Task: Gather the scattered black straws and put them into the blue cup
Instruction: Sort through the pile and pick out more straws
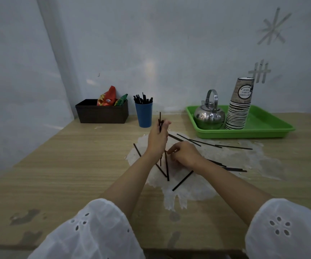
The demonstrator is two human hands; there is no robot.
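A blue cup stands at the back of the wooden table with several black straws upright in it. My left hand grips a small bundle of black straws held upright, just in front of the cup. My right hand is lower, its fingers pinching a straw end on the table. Several more black straws lie scattered on a whitish patch of the table, to the right and in front of the hands.
A dark brown box with snack packets stands left of the cup. A green tray at the back right holds a steel kettle and a stack of paper cups. The wall is close behind.
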